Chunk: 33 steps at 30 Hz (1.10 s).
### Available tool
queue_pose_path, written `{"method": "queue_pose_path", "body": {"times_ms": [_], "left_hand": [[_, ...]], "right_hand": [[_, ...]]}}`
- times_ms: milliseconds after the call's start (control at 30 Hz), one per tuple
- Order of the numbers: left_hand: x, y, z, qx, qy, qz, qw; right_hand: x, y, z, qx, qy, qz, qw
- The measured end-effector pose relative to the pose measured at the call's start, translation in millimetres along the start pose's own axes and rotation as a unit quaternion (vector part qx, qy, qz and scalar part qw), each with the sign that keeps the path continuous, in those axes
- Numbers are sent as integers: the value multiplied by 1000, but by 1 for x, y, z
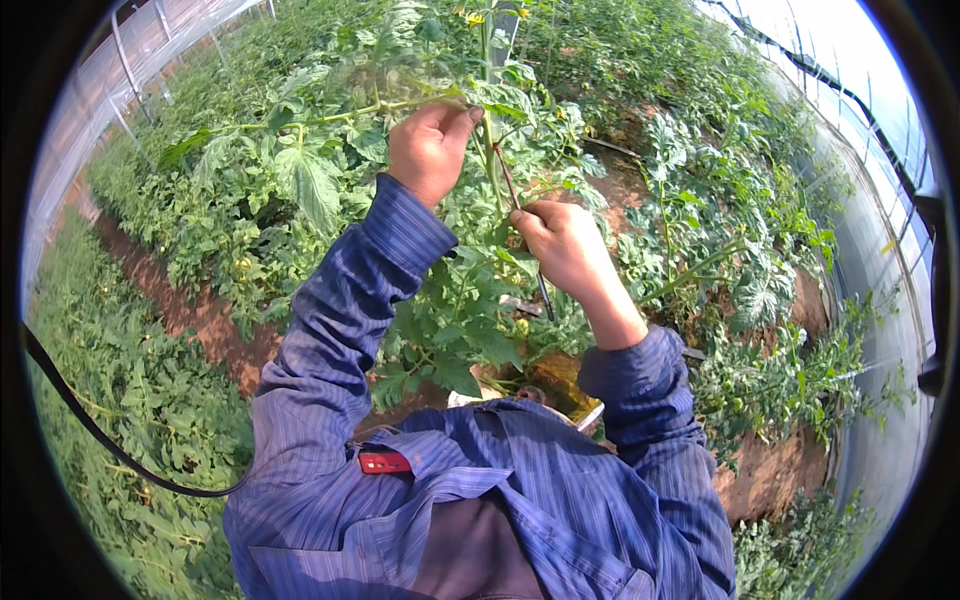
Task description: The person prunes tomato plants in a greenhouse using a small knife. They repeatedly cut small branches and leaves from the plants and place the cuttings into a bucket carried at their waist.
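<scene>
In front of me stands a tomato plant with an upright green main stem point(489, 161). My left hand point(431, 150) pinches near that stem, at the base of a long leaf stalk point(341, 117) that stretches out to the left. Between the thumb and fingers of my right hand point(566, 244) is a thin dark stick point(510, 180), perhaps a brush. Its reddish upper tip lies at or very near the main stem; whether they touch is unclear. The dark lower end pokes out beneath the hand. Yellow flowers point(475, 19) show at the plant's top.
Dense tomato rows point(202, 180) grow on both sides, with bare reddish soil point(225, 337) between them. Plastic greenhouse sheeting point(877, 300) runs along the right. A pale-rimmed container point(592, 416) is partly hidden by my shirt. A black cable point(112, 450) loops at left.
</scene>
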State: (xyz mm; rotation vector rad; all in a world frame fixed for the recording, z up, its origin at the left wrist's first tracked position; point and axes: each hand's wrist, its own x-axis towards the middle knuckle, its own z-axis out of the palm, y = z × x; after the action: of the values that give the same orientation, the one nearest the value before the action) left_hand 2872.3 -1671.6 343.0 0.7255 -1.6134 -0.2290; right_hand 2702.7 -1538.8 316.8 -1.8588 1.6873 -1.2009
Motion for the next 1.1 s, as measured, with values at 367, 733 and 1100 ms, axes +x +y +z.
{"method": "queue_pose_path", "body": {"times_ms": [367,733,1100], "left_hand": [[0,-16,0,-62,-29,-114,991],[4,-16,2,-329,-61,-203,920],[0,-25,-3,-326,-38,-223,918]], "right_hand": [[-40,-26,-23,83,-41,8,996],[-10,-65,-82,6,147,-88,985],[49,-70,-68,-133,135,-178,966]]}}
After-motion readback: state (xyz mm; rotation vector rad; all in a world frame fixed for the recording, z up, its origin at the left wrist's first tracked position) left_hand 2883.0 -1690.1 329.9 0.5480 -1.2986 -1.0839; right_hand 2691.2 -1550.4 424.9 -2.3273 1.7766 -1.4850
